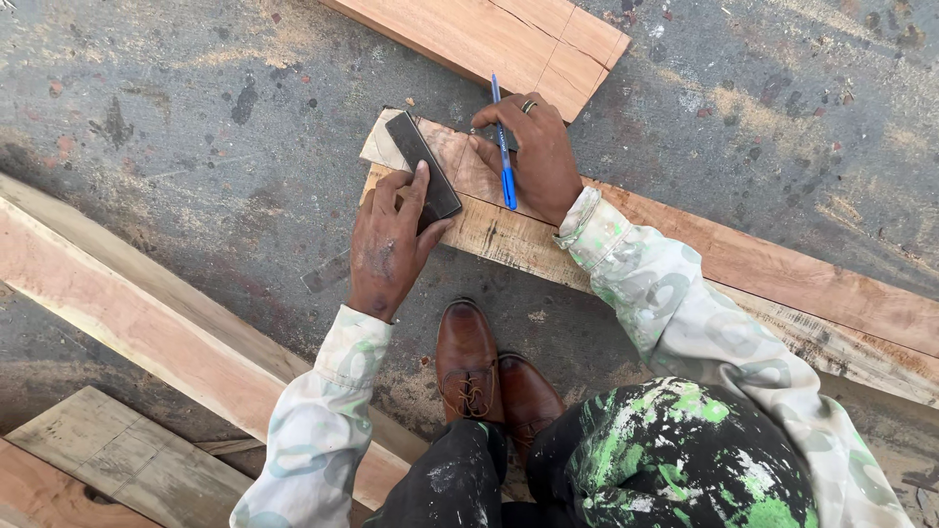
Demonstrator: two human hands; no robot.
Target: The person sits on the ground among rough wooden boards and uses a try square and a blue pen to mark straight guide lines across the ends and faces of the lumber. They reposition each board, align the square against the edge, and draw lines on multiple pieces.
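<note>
No packages, labels, signs or screens show anywhere in this view.

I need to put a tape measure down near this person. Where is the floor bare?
Bare concrete floor lies left of the left hand, above the long plank; more lies upper right, past the top board. It is crowded at the marked board, where the left hand holds a dark square and the right hand a blue pen.
</note>
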